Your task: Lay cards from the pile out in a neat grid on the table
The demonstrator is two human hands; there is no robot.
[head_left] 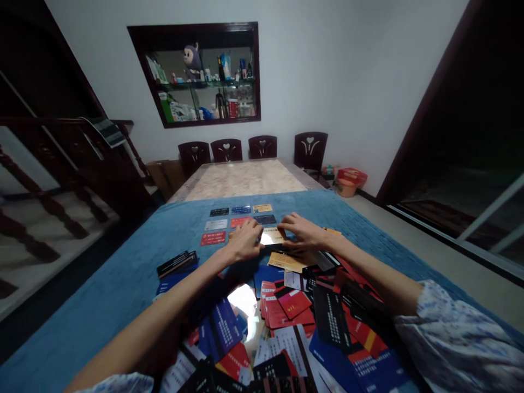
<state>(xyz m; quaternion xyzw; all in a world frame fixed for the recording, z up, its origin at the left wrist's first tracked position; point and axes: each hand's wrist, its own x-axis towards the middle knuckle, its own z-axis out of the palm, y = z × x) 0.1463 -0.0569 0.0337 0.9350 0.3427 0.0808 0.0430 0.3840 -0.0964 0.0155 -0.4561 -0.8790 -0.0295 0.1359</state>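
Note:
A pale gold card [272,236] lies flat or nearly so between my two hands, bright with glare. My left hand [246,240] has its fingers closed on the card's left edge. At the opposite edge, the bent fingers of my right hand [302,232] grip it too. Just beyond are cards in neat rows: a black card [219,212], a blue card [241,210] and a yellow card [262,208] at the back. Nearer come a silver card [216,224], a red card [240,222] and a dark card [264,219]. My left hand partly hides another card beside the front red card [213,238].
A loose heap of overlapping cards [289,303] spreads toward me, under and between my forearms. Left of my left forearm sits a small stack of black cards [177,265]. A blue cloth [164,232] covers the table's near part. Chairs [310,150] stand at the far end.

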